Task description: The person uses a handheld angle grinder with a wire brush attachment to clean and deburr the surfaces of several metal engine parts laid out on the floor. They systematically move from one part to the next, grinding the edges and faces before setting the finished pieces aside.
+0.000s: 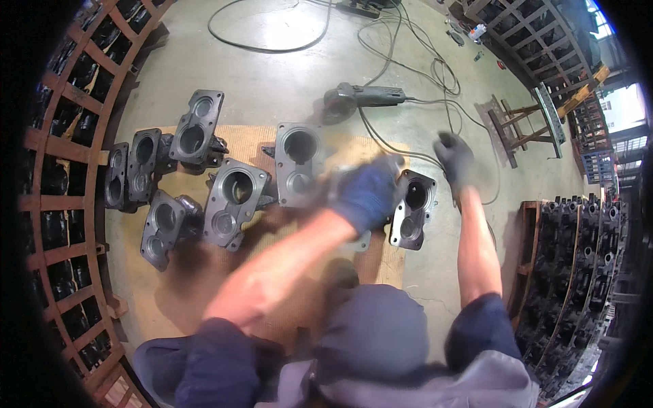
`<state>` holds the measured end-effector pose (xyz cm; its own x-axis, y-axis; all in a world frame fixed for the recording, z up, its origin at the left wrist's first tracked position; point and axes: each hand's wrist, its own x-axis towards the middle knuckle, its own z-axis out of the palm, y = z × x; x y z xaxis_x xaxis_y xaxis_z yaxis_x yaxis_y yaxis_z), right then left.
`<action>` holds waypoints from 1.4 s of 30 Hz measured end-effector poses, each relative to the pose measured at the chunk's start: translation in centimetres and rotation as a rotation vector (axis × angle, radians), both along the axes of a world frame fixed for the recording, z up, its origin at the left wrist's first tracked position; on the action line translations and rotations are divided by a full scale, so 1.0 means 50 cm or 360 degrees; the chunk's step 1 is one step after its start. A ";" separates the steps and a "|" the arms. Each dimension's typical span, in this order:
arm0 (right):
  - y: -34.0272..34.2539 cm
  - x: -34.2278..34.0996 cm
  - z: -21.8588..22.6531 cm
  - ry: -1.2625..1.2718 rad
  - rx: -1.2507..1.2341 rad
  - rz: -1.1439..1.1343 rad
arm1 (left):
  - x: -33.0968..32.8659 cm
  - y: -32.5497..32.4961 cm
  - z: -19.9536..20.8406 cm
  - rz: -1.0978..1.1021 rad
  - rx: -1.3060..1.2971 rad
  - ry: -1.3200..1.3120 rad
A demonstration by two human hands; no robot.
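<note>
My left hand [371, 196], in a dark blue glove, is over a grey metal casting [362, 239] that it mostly covers. Its fingers look curled, but what they hold, if anything, is hidden. Just right of it stands another casting [413, 211] with a large round bore and a smaller recess. My right hand [454, 158], in a dark glove, is raised beyond that casting's right side, its fingers smeared by motion. Left of my hands are more such castings, among them one standing upright [299, 163] and one tilted [235, 204]. An angle grinder [364, 98] lies beyond them.
Brown cardboard [272, 268] lies under the castings on the concrete floor. Cables [428, 68] loop across the far floor. A rack [81, 194] of dark parts rises at left; a crate of castings [571, 272] stands at right. A small metal stand [527, 126] is at far right.
</note>
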<state>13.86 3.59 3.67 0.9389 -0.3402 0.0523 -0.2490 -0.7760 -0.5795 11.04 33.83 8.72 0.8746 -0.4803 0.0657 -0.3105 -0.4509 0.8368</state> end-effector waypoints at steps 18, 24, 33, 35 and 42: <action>0.292 0.418 -0.147 0.0781 -0.1254 0.0675 | 0.145 0.816 0.116 0.0627 0.1050 -0.0805; 0.254 0.412 -0.142 0.0827 -0.0940 0.0812 | 0.186 0.690 0.080 0.0435 0.0744 -0.0504; 0.301 0.305 -0.120 0.0834 -0.0826 0.0426 | 0.181 0.560 0.183 0.0696 0.0060 -0.0120; 0.306 0.314 -0.095 0.0793 -0.0943 0.0385 | 0.194 0.583 0.204 0.0625 -0.0170 0.0121; 0.327 0.344 0.135 0.0586 -0.1288 0.0381 | 0.250 0.655 0.077 0.0229 -0.0049 -0.0772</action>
<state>31.05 19.94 10.44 0.9841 -0.1248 -0.1260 -0.0907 -0.9648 0.2468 23.53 66.58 12.60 0.7972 -0.3487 0.4929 -0.6032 -0.4953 0.6252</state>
